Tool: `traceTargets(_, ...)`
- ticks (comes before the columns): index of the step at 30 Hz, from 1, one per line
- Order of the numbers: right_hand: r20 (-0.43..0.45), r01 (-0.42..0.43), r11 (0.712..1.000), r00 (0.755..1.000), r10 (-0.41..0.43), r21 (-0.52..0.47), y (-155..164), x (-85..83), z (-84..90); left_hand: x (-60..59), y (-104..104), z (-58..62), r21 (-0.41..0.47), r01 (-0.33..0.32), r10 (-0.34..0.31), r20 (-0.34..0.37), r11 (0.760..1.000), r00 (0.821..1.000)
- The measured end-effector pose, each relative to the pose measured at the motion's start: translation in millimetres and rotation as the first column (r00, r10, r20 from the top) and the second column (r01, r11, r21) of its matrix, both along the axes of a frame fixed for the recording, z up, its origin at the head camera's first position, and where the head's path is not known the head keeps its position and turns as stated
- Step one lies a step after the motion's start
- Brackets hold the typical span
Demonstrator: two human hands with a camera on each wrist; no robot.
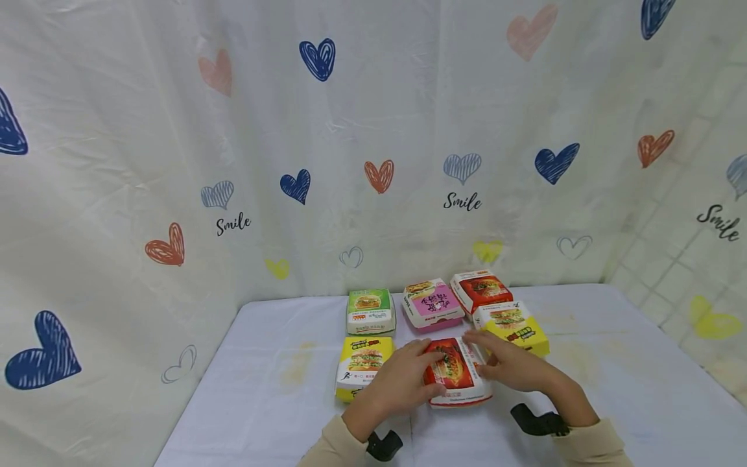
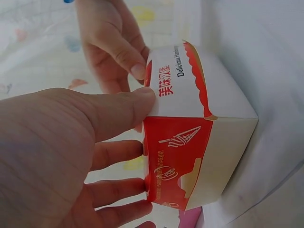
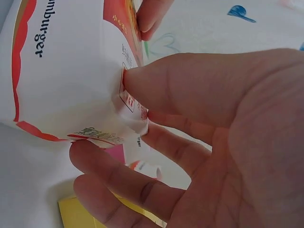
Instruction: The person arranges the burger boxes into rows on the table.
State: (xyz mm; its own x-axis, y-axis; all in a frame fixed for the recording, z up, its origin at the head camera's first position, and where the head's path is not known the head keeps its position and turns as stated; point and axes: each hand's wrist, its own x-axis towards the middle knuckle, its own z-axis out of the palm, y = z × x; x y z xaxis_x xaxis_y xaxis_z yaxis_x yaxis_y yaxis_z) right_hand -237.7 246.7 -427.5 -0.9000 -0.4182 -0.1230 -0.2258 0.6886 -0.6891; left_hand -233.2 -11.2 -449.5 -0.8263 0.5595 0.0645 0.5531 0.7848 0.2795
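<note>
You are gripping the near red box [image 1: 457, 374] between left hand [image 1: 403, 383] and right hand [image 1: 513, 366], fingers pinching its sides; a steady lift seems next.

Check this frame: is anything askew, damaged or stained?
Yes. Yellowish stains mark the white tablecloth left of the boxes. The red burger box between the left hand and right hand sits turned slightly out of line with the other boxes. No box looks damaged.

The red burger box [image 1: 457, 375] looks like smooth, faintly glossy printed cardboard. The tablecloth [image 1: 613, 363] is matt white cloth; the heart-print curtain [image 1: 175, 130] is thin, creased fabric.
</note>
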Motion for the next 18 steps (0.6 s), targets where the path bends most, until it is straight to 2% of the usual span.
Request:
traceTargets(10, 0.003, 0.022, 1.0, 1.0, -0.022, 0.002, -2.6, 1.2, 2.5, 1.0, -1.0, 4.5, -0.002, 0.016, -0.016, 0.004, 1.0, 1.0)
traceTargets(18, 0.001, 0.038, 0.999, 0.999, -0.038, 0.01, -2.0, 0.2, 2.6, -2.6, -1.9, 1.4, 0.002, 0.01, -0.01, -0.028, 1.0, 1.0)
